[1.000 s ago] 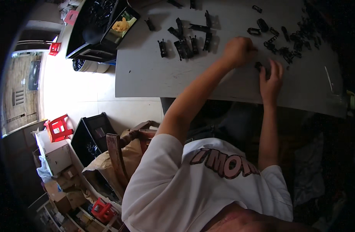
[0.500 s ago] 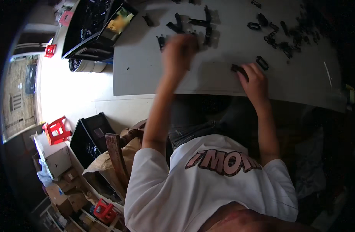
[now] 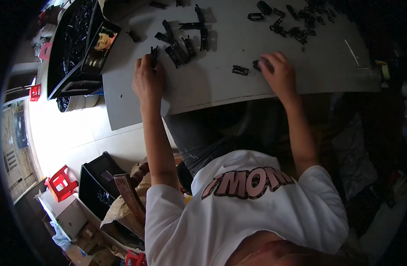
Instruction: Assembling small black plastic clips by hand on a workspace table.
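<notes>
We had our left hand [image 3: 147,80] at the left part of the grey table [image 3: 221,86], its fingers drawn narrowly around a black clip [image 3: 154,53], just beside a cluster of black pieces [image 3: 179,54]. Our right hand [image 3: 279,74] was well apart from it, its fingers bent over a small dark part [image 3: 256,65]; we could not tell whether they gripped that part or only touched it. Between our hands, near the dark part, a black frame [image 3: 240,70] lay on the table. Farther back on the right we saw a loose pile of black links [image 3: 296,32]. Near the table's left edge, a black bin [image 3: 73,84] held many dark bits [image 3: 76,37], and a lit screen [image 3: 100,49] stood against its right side.
</notes>
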Action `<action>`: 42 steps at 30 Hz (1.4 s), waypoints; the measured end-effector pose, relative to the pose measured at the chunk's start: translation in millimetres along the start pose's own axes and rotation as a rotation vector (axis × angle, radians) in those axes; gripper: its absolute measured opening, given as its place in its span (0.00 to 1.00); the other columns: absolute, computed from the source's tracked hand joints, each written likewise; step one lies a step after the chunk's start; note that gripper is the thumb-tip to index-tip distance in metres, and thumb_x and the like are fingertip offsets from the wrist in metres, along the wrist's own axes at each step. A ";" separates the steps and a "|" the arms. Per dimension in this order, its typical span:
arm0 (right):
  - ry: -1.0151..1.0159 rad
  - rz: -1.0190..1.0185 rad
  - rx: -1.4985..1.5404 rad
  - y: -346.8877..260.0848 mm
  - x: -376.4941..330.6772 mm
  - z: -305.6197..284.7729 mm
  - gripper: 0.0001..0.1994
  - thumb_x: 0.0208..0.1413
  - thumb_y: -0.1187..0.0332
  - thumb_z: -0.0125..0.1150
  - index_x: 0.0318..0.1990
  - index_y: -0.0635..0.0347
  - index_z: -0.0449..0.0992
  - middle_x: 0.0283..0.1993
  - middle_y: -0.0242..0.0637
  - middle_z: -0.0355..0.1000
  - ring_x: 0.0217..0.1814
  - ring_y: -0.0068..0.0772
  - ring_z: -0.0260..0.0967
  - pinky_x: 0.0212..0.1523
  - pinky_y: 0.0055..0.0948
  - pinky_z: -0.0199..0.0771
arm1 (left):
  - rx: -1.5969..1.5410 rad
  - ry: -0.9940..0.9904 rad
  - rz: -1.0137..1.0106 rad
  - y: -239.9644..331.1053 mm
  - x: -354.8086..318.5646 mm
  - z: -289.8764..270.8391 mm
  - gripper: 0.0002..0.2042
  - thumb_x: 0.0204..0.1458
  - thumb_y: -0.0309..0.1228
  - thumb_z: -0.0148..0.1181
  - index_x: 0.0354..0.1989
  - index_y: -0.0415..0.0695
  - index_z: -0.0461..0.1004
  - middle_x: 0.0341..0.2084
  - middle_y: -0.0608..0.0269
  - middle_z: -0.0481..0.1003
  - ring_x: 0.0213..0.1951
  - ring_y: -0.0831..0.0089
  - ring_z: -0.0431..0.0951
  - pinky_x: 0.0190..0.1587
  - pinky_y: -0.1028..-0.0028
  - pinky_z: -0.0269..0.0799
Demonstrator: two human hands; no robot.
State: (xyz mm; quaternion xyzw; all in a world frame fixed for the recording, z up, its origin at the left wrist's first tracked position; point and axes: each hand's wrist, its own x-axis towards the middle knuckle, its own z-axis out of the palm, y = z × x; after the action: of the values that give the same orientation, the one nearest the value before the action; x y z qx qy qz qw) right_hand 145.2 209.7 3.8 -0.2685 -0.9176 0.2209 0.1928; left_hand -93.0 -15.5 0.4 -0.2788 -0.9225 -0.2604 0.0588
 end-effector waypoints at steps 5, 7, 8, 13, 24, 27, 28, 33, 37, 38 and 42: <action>0.090 -0.067 0.017 -4.9 -10.1 11.6 0.10 0.52 0.68 0.59 0.42 0.60 0.73 0.42 0.38 0.69 0.37 0.39 0.71 0.35 0.31 0.72 | 0.008 0.126 0.068 -9.4 -10.0 -7.2 0.13 0.49 0.30 0.57 0.44 0.47 0.71 0.35 0.59 0.76 0.33 0.64 0.78 0.35 0.67 0.71; 0.119 -0.001 0.088 -10.8 -14.8 6.4 0.10 0.52 0.69 0.59 0.42 0.60 0.73 0.43 0.38 0.68 0.37 0.38 0.71 0.35 0.31 0.72 | -0.153 0.156 0.006 -17.1 -15.3 -11.4 0.12 0.49 0.27 0.55 0.43 0.46 0.71 0.31 0.59 0.76 0.29 0.67 0.76 0.31 0.69 0.70; 0.113 -0.023 0.065 -14.7 -17.8 3.1 0.11 0.52 0.69 0.59 0.42 0.60 0.73 0.43 0.37 0.68 0.38 0.37 0.70 0.36 0.31 0.72 | -0.317 0.186 -0.053 -18.6 -19.1 -13.3 0.11 0.48 0.24 0.53 0.42 0.46 0.71 0.28 0.59 0.76 0.24 0.70 0.75 0.27 0.72 0.69; 0.042 -0.090 -0.088 -7.8 -20.8 16.1 0.12 0.51 0.70 0.61 0.44 0.60 0.73 0.44 0.36 0.67 0.42 0.35 0.69 0.39 0.30 0.71 | -0.692 -0.016 -0.063 3.2 -45.4 -34.8 0.11 0.50 0.19 0.48 0.40 0.40 0.72 0.22 0.65 0.75 0.22 0.86 0.68 0.26 0.84 0.63; -0.174 -0.346 -0.140 -35.4 6.8 18.1 0.15 0.45 0.71 0.64 0.42 0.61 0.73 0.42 0.36 0.68 0.44 0.38 0.68 0.41 0.33 0.72 | -0.866 -0.523 -0.035 45.9 -79.2 -12.9 0.13 0.48 0.19 0.54 0.43 0.38 0.74 0.33 0.63 0.76 0.35 0.78 0.72 0.40 0.77 0.67; -0.113 -0.367 -0.149 -38.8 4.3 24.4 0.15 0.44 0.73 0.64 0.42 0.61 0.73 0.41 0.37 0.68 0.43 0.39 0.69 0.41 0.34 0.72 | -0.804 -0.555 -0.009 50.9 -79.4 -5.5 0.13 0.47 0.19 0.56 0.43 0.39 0.74 0.35 0.61 0.76 0.36 0.77 0.74 0.40 0.75 0.69; -0.115 -0.368 -0.147 -39.7 4.6 25.2 0.15 0.44 0.73 0.64 0.42 0.61 0.73 0.41 0.37 0.68 0.43 0.39 0.69 0.41 0.34 0.72 | -0.802 -0.555 -0.012 52.5 -79.1 -3.6 0.13 0.47 0.19 0.56 0.43 0.39 0.74 0.35 0.61 0.76 0.36 0.77 0.74 0.40 0.75 0.69; -0.259 -0.351 0.181 -57.3 0.2 16.5 0.15 0.43 0.75 0.62 0.41 0.63 0.72 0.41 0.39 0.67 0.39 0.40 0.70 0.38 0.33 0.73 | -0.699 -0.502 0.048 60.0 -76.1 -0.7 0.14 0.46 0.22 0.58 0.43 0.39 0.74 0.35 0.57 0.78 0.36 0.73 0.76 0.40 0.73 0.71; -0.331 -0.412 0.123 -71.3 -0.9 13.5 0.15 0.42 0.77 0.62 0.41 0.64 0.73 0.39 0.39 0.67 0.39 0.39 0.69 0.38 0.31 0.72 | -0.712 -0.520 0.025 57.2 -77.0 5.4 0.14 0.46 0.22 0.59 0.44 0.39 0.74 0.35 0.56 0.78 0.37 0.72 0.77 0.41 0.73 0.71; -0.331 -0.411 0.124 -72.9 -1.6 14.2 0.15 0.42 0.77 0.62 0.41 0.64 0.73 0.39 0.39 0.67 0.39 0.39 0.69 0.38 0.31 0.72 | -0.719 -0.475 0.063 56.8 -77.5 8.3 0.15 0.45 0.24 0.59 0.44 0.41 0.74 0.33 0.54 0.78 0.34 0.67 0.78 0.38 0.71 0.72; -0.267 -0.469 0.032 -77.2 -9.8 23.1 0.16 0.39 0.77 0.63 0.40 0.65 0.73 0.38 0.40 0.66 0.40 0.39 0.68 0.38 0.32 0.72 | -0.760 -0.459 0.044 67.9 -78.9 9.7 0.16 0.44 0.26 0.60 0.45 0.44 0.74 0.31 0.52 0.77 0.33 0.60 0.79 0.38 0.69 0.72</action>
State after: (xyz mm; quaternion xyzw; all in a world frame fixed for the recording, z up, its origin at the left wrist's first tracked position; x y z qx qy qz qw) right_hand 110.5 138.5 21.7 -0.0139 -0.9684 0.2179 0.1203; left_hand 10.4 -0.5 2.4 -0.3507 -0.7441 -0.5112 -0.2489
